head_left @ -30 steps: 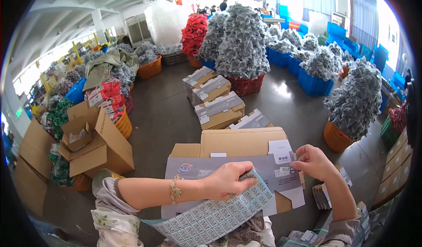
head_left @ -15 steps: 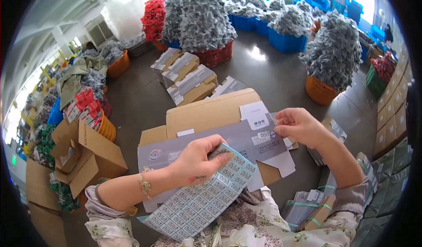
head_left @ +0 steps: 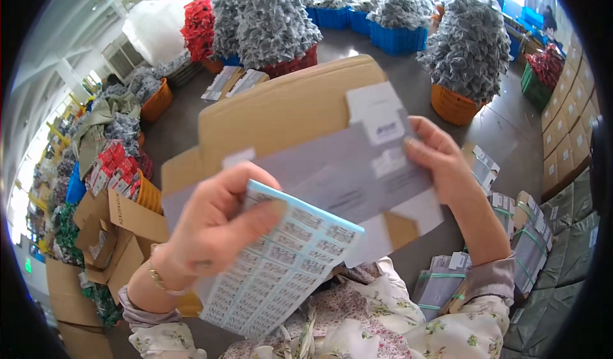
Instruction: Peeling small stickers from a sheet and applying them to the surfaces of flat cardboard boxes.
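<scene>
In my left hand (head_left: 214, 234) I pinch a sheet of stickers (head_left: 274, 276), pale blue at its edge, with rows of small printed labels. The thumb lies on its face near the upper corner. My right hand (head_left: 437, 158) grips the right edge of a flat, unfolded carton (head_left: 319, 167), its thumb on top. The carton has a grey printed face, a bare brown panel at the far side and cut flaps at the right. White labels sit on its right part. The sheet and my left hand cover its near left area.
Bundles of flat cartons (head_left: 440, 282) tied with green bands lie at my right. An open brown box (head_left: 131, 231) stands at the left. Ahead are flat carton stacks (head_left: 233, 83) and an orange basket (head_left: 453, 105) heaped with grey pieces. Boxes (head_left: 565, 138) are stacked at far right.
The carton has risen and tilted up, hiding most of the stacks ahead. My right hand has closed on its edge. My left hand and the sticker sheet have moved left and nearer.
</scene>
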Demonstrator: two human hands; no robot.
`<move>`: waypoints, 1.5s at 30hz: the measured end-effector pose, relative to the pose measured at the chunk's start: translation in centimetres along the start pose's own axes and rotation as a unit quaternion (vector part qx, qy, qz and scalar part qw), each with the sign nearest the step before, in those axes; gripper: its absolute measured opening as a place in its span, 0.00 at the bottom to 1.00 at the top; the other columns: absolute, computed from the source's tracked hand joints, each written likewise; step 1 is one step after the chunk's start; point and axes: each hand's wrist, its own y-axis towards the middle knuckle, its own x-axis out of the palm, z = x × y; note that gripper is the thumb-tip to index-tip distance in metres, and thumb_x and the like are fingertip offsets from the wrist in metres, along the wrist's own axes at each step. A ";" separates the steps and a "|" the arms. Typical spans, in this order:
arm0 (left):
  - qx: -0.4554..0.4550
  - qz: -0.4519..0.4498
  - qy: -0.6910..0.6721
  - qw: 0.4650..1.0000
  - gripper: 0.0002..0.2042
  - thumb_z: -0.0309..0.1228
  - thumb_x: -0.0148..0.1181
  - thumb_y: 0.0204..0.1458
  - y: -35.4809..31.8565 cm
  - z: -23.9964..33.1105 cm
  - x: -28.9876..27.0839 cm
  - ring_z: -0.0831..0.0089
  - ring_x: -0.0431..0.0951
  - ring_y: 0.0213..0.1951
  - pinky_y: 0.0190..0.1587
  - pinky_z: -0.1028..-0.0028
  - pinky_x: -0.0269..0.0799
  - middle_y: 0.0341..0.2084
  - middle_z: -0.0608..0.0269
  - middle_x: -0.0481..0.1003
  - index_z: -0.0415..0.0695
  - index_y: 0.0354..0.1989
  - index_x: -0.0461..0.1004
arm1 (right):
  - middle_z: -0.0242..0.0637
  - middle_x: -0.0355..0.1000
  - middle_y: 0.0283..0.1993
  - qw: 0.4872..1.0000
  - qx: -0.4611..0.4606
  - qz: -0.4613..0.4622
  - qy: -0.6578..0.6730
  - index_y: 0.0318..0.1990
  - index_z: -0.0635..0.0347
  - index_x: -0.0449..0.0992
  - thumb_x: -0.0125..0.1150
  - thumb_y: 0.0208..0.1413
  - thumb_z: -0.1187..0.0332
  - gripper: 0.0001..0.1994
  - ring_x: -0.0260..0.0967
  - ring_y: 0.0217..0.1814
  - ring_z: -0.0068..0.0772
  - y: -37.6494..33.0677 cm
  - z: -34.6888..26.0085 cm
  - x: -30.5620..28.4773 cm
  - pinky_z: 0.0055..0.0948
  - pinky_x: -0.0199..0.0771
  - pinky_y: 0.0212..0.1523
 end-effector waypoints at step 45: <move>-0.114 0.036 0.100 0.988 0.08 0.28 0.68 0.49 2.6 -5.3 -0.8 0.88 0.71 0.25 0.26 0.82 0.66 0.23 0.72 0.75 0.38 0.31 0.75 | 0.34 0.66 0.36 0.849 -0.109 -0.070 -0.513 0.31 0.64 0.75 0.66 0.50 0.69 0.08 0.64 0.31 0.22 2.0 0.5 3.5 0.21 0.65 0.32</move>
